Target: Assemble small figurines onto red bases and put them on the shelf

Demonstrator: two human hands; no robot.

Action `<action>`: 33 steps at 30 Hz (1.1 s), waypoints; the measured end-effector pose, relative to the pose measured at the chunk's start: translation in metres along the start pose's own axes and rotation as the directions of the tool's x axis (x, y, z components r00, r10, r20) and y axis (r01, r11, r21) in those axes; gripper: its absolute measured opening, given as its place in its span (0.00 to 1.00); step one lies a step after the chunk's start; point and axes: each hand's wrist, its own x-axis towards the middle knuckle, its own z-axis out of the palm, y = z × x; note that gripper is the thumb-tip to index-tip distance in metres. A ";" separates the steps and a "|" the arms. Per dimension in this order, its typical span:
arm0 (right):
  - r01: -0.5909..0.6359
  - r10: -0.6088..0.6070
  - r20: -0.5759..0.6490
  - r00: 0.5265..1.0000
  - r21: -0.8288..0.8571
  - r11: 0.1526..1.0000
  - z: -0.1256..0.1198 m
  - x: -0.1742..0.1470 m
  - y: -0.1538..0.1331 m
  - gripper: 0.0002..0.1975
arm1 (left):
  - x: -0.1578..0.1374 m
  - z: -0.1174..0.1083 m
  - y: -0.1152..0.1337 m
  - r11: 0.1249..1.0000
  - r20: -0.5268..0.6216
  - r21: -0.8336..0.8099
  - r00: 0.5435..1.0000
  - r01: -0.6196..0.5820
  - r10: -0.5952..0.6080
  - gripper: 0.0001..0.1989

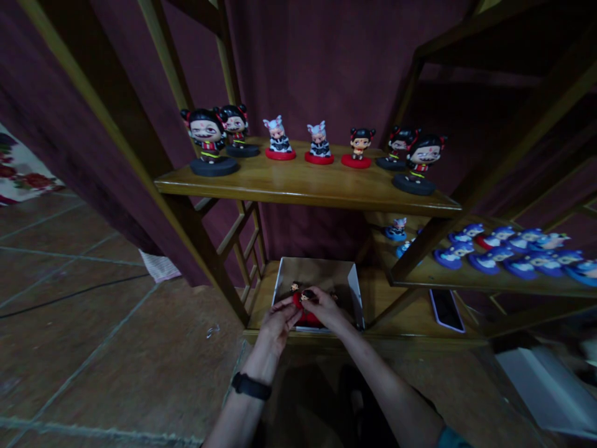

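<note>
You see through one head camera, looking forward and steeply down from above the upper shelf [298,182]; it faces the purple backdrop [321,62]; the open box [317,270] lies farther below; your left hand [278,320] and right hand [325,308] sit small, under the view's centre; tiled floor [140,354] takes the left side.

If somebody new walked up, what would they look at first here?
Probably the big-headed figurines standing along the upper shelf. Below, the left hand and right hand meet around a small dark-haired figurine at the open box, which might catch the eye next. Over to the right, blue-and-purple figurines crowd another shelf.
</note>
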 end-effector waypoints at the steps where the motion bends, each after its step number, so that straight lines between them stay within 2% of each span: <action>1: -0.014 0.014 0.001 1.000 0.010 1.000 -0.002 0.002 0.002 0.12 | 0.000 0.001 0.001 1.000 -0.008 -0.007 1.000 0.011 -0.011 0.09; 5: -0.084 0.079 -0.096 0.992 -0.042 0.996 -0.022 0.010 0.006 0.11 | -0.001 0.000 0.011 1.000 -0.068 -0.023 0.998 0.005 -0.006 0.09; 8: -0.104 0.063 -0.188 0.980 -0.216 0.971 -0.038 0.013 0.008 0.09 | -0.002 -0.004 0.020 0.999 -0.102 -0.027 0.995 -0.022 0.019 0.09; 10: -0.109 0.043 -0.202 0.978 -0.329 0.938 -0.042 0.013 0.009 0.08 | -0.002 -0.007 0.025 0.999 -0.112 -0.033 0.993 -0.024 0.020 0.09; 15: -0.074 -0.001 -0.138 0.990 -0.539 0.839 -0.028 0.015 0.017 0.07 | -0.003 -0.011 0.028 0.998 -0.136 -0.055 0.991 -0.012 0.005 0.09; 20: -0.103 0.020 -0.145 0.989 -0.594 0.798 -0.015 0.020 0.021 0.08 | -0.004 -0.011 0.031 0.998 -0.129 -0.068 0.992 -0.014 0.005 0.09; 23: -0.139 0.042 -0.186 0.982 -0.550 0.823 -0.018 0.024 0.021 0.08 | -0.004 -0.012 0.033 0.998 -0.124 -0.068 0.992 -0.013 0.005 0.10; 26: -0.149 0.077 -0.188 0.979 -0.407 0.901 -0.022 0.028 0.021 0.08 | -0.005 -0.013 0.031 0.998 -0.112 -0.055 0.994 -0.011 0.005 0.09; 29: -0.146 0.134 -0.095 0.986 -0.133 0.980 -0.020 0.031 0.018 0.10 | -0.004 -0.011 0.025 0.999 -0.098 -0.043 0.995 0.009 -0.013 0.08; 31: -0.136 0.137 -0.017 0.990 0.037 0.990 -0.017 0.030 0.014 0.12 | -0.004 -0.007 0.019 0.999 -0.080 -0.032 0.996 0.029 -0.032 0.09; 33: -0.114 0.111 0.033 0.993 0.118 0.986 -0.012 0.026 0.008 0.12 | -0.003 -0.004 0.013 0.999 -0.055 -0.017 0.998 0.041 -0.041 0.09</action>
